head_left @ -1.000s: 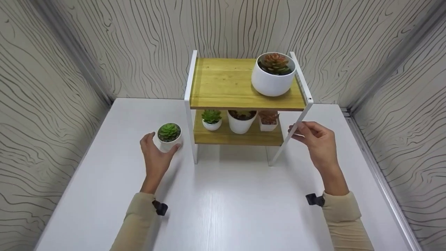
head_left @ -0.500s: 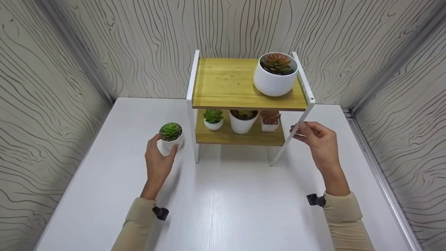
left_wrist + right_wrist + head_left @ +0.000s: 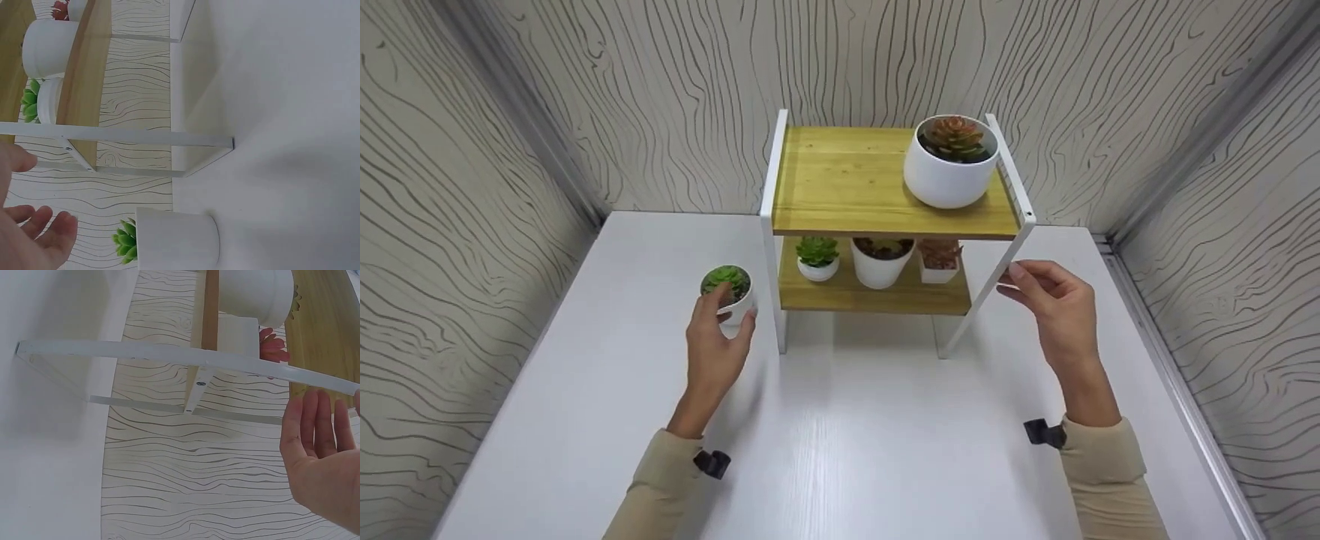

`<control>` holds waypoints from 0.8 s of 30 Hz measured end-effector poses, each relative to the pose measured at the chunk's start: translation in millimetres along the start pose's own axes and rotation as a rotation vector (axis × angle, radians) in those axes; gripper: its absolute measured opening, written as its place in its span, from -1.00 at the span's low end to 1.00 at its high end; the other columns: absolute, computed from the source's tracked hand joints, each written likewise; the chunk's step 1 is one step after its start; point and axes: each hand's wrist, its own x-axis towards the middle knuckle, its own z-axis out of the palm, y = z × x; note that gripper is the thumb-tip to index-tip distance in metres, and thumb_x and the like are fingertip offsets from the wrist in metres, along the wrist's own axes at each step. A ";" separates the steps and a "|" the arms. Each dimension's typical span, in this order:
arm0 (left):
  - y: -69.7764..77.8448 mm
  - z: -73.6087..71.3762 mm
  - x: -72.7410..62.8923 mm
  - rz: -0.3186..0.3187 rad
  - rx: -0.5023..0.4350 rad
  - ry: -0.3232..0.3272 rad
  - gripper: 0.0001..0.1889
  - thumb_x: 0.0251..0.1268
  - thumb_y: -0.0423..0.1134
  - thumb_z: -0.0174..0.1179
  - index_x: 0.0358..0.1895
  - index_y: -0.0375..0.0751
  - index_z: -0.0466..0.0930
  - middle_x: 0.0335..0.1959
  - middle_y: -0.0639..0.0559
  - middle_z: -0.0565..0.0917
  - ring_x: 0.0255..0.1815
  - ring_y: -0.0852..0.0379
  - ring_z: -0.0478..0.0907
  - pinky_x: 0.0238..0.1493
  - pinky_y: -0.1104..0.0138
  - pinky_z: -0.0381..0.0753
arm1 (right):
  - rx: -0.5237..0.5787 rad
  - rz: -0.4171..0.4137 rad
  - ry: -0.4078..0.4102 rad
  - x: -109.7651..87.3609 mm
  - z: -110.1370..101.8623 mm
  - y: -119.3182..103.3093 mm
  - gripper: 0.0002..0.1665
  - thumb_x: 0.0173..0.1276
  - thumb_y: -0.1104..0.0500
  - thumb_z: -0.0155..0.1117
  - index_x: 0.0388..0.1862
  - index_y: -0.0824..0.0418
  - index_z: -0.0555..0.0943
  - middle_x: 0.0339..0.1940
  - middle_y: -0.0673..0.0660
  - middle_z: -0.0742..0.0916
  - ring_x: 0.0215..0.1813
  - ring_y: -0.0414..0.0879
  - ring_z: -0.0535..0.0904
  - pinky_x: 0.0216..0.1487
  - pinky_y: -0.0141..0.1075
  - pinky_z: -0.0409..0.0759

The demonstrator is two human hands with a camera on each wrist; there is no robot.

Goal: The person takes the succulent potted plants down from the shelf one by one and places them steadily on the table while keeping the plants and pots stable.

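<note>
A green succulent in a small white pot (image 3: pixel 739 306) stands on the white table, left of a two-tier plant shelf (image 3: pixel 840 180). My left hand (image 3: pixel 716 349) hovers beside the pot, fingers loosely bent and thumb apart. In the left wrist view, a gap shows between this hand (image 3: pixel 36 236) and the pot (image 3: pixel 177 239). My right hand (image 3: pixel 1061 307) is close to the shelf's white right leg (image 3: pixel 986 292). In the right wrist view its fingers (image 3: pixel 323 422) are extended near the frame, and the thumb is mostly cut off at the edge.
A reddish succulent in a large white pot (image 3: pixel 949 176) stands on the upper board's right side. Below, the lower board (image 3: pixel 840 298) carries a small green succulent (image 3: pixel 817 259), a white pot (image 3: pixel 880 264) and a square pot with a red plant (image 3: pixel 937 264). Patterned walls (image 3: pixel 675 97) enclose the table.
My left hand has come away from the pot's sides and shifted slightly right; the pot stays on the table. My right hand has drawn slightly right, away from the shelf's leg.
</note>
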 end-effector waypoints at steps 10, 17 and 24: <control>8.5 2.7 2.3 0.019 -0.078 -0.001 -0.49 0.36 -0.17 0.18 0.31 -0.24 0.34 0.03 -0.15 0.60 0.09 -0.02 0.60 0.05 0.16 0.69 | -0.040 -0.009 0.097 -9.1 3.2 -19.0 -0.64 0.27 0.27 0.34 -0.04 0.50 0.55 -0.16 0.18 0.73 -0.11 -0.06 0.74 0.03 -0.26 0.70; 14.7 5.7 3.1 0.030 -0.088 -0.043 -0.46 0.34 -0.06 0.19 0.32 -0.17 0.35 0.07 -0.10 0.59 0.10 0.00 0.61 0.07 0.21 0.68 | 0.010 -0.080 0.054 -13.0 10.1 -38.9 -0.68 0.28 0.37 0.29 -0.04 0.55 0.54 -0.14 0.21 0.72 -0.14 -0.03 0.73 0.01 -0.29 0.71; 20.3 8.7 4.1 0.027 -0.089 -0.073 -0.35 0.25 0.21 0.16 0.32 -0.06 0.36 0.08 0.00 0.59 0.11 0.11 0.59 0.15 0.21 0.64 | 0.013 -0.126 0.053 -14.5 15.9 -56.7 -0.69 0.26 0.40 0.28 -0.06 0.57 0.53 -0.17 0.21 0.72 -0.14 -0.01 0.72 -0.02 -0.29 0.72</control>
